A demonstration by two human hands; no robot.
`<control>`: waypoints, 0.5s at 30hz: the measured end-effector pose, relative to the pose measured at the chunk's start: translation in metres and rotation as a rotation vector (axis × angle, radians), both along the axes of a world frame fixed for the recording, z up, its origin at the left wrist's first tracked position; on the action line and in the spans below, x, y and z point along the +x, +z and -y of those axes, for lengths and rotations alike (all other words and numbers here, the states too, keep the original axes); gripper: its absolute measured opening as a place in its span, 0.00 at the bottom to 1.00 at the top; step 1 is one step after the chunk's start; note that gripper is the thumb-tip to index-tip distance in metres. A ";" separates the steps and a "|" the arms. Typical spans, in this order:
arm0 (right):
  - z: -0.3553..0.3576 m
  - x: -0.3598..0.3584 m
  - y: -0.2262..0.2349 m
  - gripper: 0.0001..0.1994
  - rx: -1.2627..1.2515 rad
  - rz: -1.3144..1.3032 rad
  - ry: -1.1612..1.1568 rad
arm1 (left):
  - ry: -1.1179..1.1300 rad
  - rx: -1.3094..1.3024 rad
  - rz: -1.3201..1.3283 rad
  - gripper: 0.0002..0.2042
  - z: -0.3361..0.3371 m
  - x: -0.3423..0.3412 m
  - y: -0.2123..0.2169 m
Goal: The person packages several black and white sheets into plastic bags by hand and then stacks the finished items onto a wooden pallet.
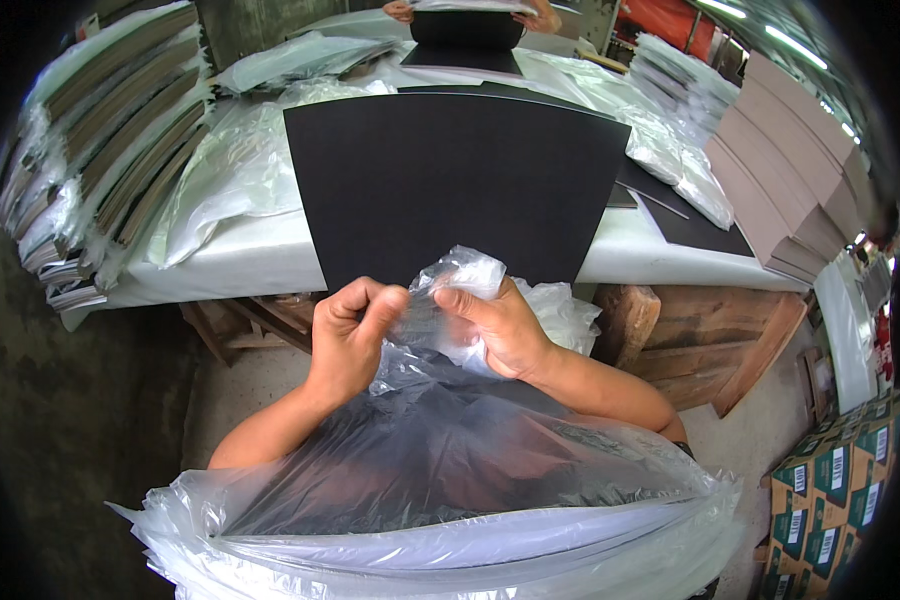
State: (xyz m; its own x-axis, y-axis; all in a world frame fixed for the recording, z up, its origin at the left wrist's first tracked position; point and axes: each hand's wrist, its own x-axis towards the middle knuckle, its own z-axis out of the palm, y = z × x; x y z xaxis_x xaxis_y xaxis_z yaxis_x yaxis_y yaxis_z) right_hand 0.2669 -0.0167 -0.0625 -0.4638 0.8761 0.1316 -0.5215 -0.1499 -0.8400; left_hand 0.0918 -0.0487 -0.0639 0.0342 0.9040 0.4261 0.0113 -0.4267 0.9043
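The left hand [358, 328] and right hand [508, 328] each hold, in a tight pinch, crumpled, clear plastic film [465, 268] just before the flat black board [450, 190] on the white-topped desk [630, 250]. Uneven pulling could tear the thin-looking film. The green-and-tan patterned cardboard box [832, 500] hides any contents.
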 end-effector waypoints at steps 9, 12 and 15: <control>0.001 0.006 -0.001 0.10 -0.051 -0.216 0.206 | 0.028 -0.054 -0.234 0.11 -0.002 0.001 0.003; -0.001 0.014 0.007 0.08 -0.047 -0.198 0.290 | -0.012 -0.031 -0.053 0.13 -0.006 0.003 0.017; -0.014 0.028 0.002 0.07 0.281 -0.050 0.323 | -0.405 -0.171 0.400 0.14 -0.019 -0.012 0.013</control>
